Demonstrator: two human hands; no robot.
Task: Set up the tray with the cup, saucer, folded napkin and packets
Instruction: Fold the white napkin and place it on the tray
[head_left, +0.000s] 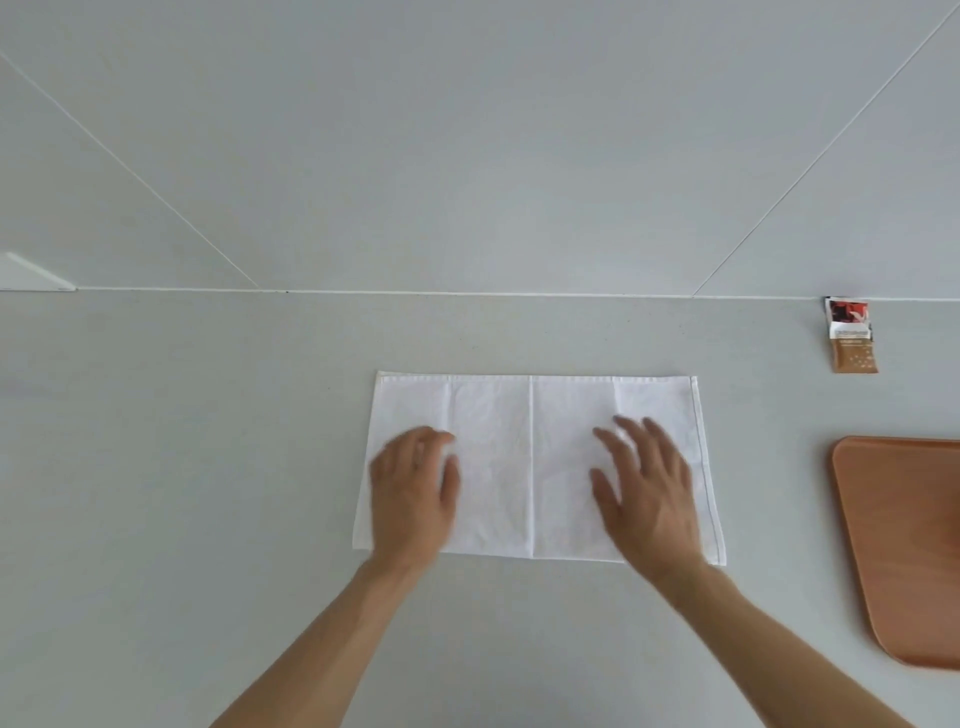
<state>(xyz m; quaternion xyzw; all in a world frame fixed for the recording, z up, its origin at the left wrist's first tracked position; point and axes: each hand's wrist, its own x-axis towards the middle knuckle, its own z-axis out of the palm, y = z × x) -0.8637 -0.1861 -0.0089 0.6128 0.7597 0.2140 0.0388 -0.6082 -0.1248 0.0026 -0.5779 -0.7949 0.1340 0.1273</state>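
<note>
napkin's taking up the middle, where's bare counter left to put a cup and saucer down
The widest bare counter lies left of the napkin, out from the left hand. A bare strip also runs behind the napkin to the wall. On the right there is only a narrower gap between the napkin and the tray, with the packets behind it and the right hand nearby.

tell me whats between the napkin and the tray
Nothing: in the head view only bare grey countertop separates the white napkin from the orange tray. The packets lie farther back, by the wall.
</note>
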